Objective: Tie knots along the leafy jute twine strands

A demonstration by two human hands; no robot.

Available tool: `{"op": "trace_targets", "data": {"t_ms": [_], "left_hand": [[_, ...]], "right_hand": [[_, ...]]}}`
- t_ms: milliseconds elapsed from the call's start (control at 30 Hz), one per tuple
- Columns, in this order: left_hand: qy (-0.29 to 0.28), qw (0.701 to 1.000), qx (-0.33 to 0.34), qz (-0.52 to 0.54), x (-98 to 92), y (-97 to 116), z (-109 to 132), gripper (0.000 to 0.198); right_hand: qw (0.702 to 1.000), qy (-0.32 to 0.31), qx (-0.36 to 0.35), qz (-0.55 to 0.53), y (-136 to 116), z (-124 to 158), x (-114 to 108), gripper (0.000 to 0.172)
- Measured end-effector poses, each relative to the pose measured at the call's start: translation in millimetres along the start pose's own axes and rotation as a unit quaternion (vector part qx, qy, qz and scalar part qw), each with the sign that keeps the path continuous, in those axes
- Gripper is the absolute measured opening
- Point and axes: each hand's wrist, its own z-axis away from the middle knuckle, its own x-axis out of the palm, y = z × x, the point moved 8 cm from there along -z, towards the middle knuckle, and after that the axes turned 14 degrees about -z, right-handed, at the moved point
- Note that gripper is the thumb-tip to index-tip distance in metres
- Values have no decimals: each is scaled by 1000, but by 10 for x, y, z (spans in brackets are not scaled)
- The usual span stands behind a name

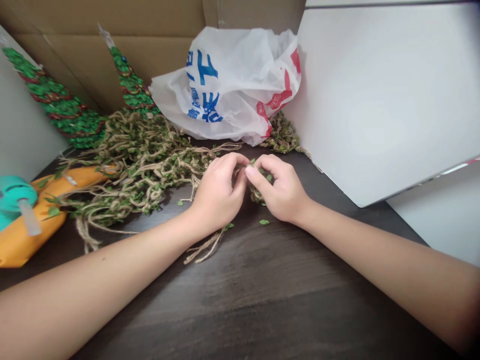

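Note:
My left hand and my right hand meet above the dark table, thumbs and fingertips close together. Both are closed on a leafy twine garland, a bunch of jute cord with small green leaves, mostly hidden by the fingers. Loose cord ends come out beneath my left wrist and lie on the wood. A single green leaf rests on the tabletop just below my right hand. Exactly what the fingertips pinch cannot be made out.
A heap of leafy twine garlands spreads to the left, near an orange pouch-like item and a teal bottle. Behind stand two tinsel trees, a white plastic bag and cardboard. A large pale panel borders the right.

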Motion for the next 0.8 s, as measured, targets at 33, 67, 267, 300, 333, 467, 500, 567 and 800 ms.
{"op": "trace_targets", "data": {"t_ms": [33, 67, 267, 300, 333, 467, 500, 567, 800], "left_hand": [[-5, 1000, 3, -2, 4, 9, -1, 10], [-10, 1000, 3, -5, 7, 14, -2, 9], [-60, 998, 2, -37, 60, 46, -13, 21], [-63, 997, 9, -36, 61, 59, -12, 24], [-63, 997, 16, -30, 57, 74, -11, 26], [-38, 997, 35, 48, 0, 105, 8, 21], [-29, 997, 34, 70, -17, 100, 14, 21], [-10, 994, 30, 104, -47, 87, 25, 21], [25, 993, 54, 98, -77, 99, 33, 22]], "right_hand": [[1000, 0, -4, -3, -8, 2, 0, 30], [1000, 2, -8, -7, -15, 3, -3, 31], [998, 39, -7, -40, 2, -7, -59, 28], [998, 46, -5, -43, 15, -10, -72, 27], [998, 52, -2, -44, 30, -14, -81, 27], [998, 37, 13, -43, 86, -30, -61, 27], [999, 27, 17, -43, 96, -30, -46, 27], [999, 6, 22, -37, 111, -27, -12, 25], [999, -27, 12, -23, 124, -10, 53, 21]]}}
